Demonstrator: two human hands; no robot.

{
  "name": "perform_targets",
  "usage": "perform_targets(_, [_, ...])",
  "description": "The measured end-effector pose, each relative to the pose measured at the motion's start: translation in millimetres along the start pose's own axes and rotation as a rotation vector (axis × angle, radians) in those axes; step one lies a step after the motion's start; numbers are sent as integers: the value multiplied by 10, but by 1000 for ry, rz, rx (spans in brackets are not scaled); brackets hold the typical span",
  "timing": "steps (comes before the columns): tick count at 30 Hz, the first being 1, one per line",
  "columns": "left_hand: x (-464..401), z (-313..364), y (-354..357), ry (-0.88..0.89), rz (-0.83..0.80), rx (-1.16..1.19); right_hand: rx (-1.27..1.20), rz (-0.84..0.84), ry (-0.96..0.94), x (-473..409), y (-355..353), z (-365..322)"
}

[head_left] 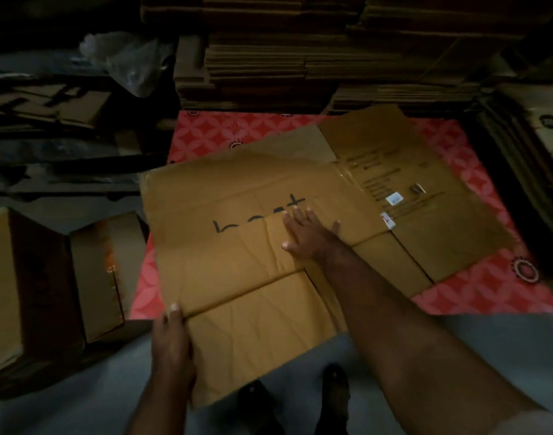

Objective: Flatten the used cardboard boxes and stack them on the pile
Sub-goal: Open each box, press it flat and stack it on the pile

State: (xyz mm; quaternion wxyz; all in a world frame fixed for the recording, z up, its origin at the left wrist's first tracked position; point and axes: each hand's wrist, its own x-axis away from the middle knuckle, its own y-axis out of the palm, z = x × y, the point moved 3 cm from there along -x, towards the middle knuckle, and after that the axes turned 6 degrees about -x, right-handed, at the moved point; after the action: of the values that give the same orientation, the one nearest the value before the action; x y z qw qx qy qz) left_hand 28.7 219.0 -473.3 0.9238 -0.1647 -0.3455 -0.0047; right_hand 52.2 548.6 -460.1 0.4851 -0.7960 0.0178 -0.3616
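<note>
A large flattened brown cardboard box (237, 271) with black handwriting and shipping labels lies on a red patterned mat (476, 287) on the floor. My right hand (306, 233) presses flat on its middle, fingers spread and straight. My left hand (173, 340) grips the near left edge of the box, with the thumb on top of the cardboard. Behind the mat rises a tall pile of flattened cardboard (300, 58).
Two open, unflattened cardboard boxes (102, 277) stand at the left on the grey floor. A crumpled clear plastic bag (128, 61) lies at the back left. More cardboard leans at the right edge (526, 146). My feet (331, 390) stand under the box's near edge.
</note>
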Motion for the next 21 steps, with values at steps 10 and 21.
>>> perform_targets(10, [-45,103,-63,-222,-178,8,263,-16,-148,-48,-407,-354])
perform_targets(21, [200,-79,-270,-165,-357,383,141,571,-269,1791,162,-64])
